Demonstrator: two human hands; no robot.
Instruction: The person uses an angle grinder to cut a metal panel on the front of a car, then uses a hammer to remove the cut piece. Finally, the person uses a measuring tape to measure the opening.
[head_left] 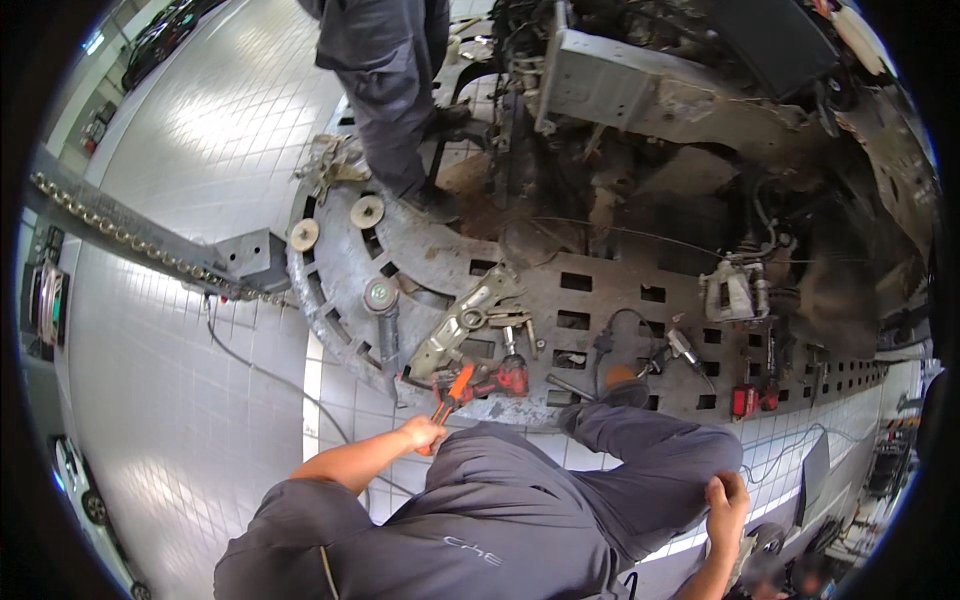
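Note:
My left hand [425, 433] is closed around an orange-handled hand tool [456, 389], whose exact kind I cannot make out. The tool points away from me over the near edge of a slotted metal platform [540, 290]. Just beyond it lie a red and black cordless power tool [511, 375] and a bent metal bracket [462, 322]. My right hand [727, 492] is beside my right knee, its fingers curled; nothing shows in them. My left hand partly hides the tool's grip.
A person in dark work trousers [385, 110] stands on the platform's far left. Beyond it is a stripped vehicle body [640, 90]. A dark round-headed tool [382, 300], a silver air tool [685, 347] and another red tool [745, 401] lie there. A steel beam [130, 225] with a chain reaches in from the left.

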